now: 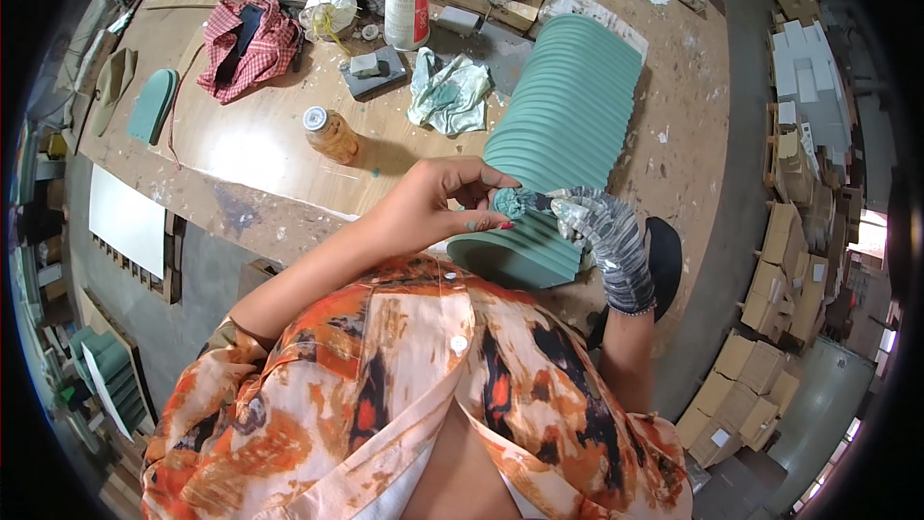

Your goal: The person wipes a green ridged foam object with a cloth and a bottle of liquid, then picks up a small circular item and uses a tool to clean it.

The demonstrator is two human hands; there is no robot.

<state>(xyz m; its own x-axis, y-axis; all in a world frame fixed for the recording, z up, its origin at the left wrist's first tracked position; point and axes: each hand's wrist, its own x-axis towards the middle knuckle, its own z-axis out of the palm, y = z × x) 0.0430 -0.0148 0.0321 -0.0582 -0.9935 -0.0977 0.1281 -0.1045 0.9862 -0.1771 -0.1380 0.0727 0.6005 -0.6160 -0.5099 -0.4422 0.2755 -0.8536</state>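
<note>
My bare left hand (448, 197) pinches a small round piece caked with crumbly teal paste (509, 202) between thumb and fingers. Teal smears mark the thumb. My right hand (602, 231), in a grey striped knit glove, is closed beside it, around a small dark object (541, 203) that meets the paste; its kind cannot be made out. Both hands are above the near end of a long row of teal round-ended boards (568, 106), set face to face on the table.
The worktable (260, 217) carries a jar of amber liquid (332, 135), a teal-stained white cloth (449, 91), a sanding block (373, 72), a white can (407, 10), a red checked cloth (245, 48) and two teal arched pieces (152, 106). Cardboard boxes (741, 395) stand at the right.
</note>
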